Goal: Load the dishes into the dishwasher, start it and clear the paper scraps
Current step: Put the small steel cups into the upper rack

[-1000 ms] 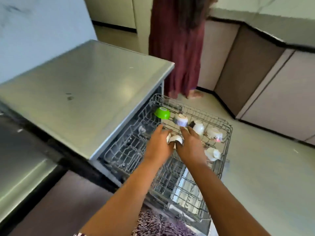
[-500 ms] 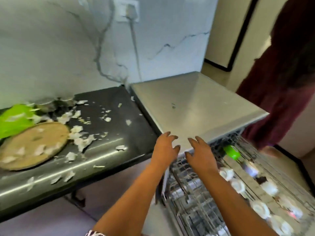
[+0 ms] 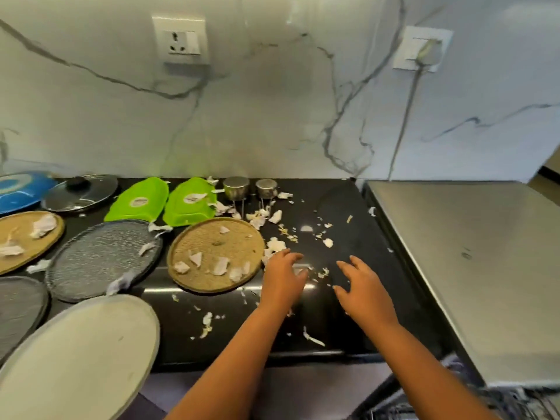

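My left hand point(image 3: 283, 278) and my right hand point(image 3: 362, 287) hover empty, fingers relaxed, over the black counter point(image 3: 339, 316). White paper scraps point(image 3: 274, 245) lie scattered around them. A round tan plate point(image 3: 215, 254) with scraps on it sits just left of my left hand. Further left lie a speckled grey plate point(image 3: 101, 257), another tan plate point(image 3: 25, 237), two green dishes point(image 3: 189, 201), a glass lid point(image 3: 79, 192), a blue plate point(image 3: 18, 192) and a large pale plate point(image 3: 78, 356). Two steel cups point(image 3: 236, 187) stand at the back. The dishwasher top point(image 3: 472, 268) is at the right.
A marble wall with two sockets point(image 3: 181, 40) rises behind the counter; a cable point(image 3: 406, 116) hangs from the right one. A corner of the pulled-out dishwasher rack point(image 3: 497, 404) shows at the bottom right. A dark grey plate point(image 3: 18, 310) lies at the left edge.
My view swung left from the dishwasher rack to the counter. Both hands let go of the white cup in the rack and now reach, empty, over the scraps.
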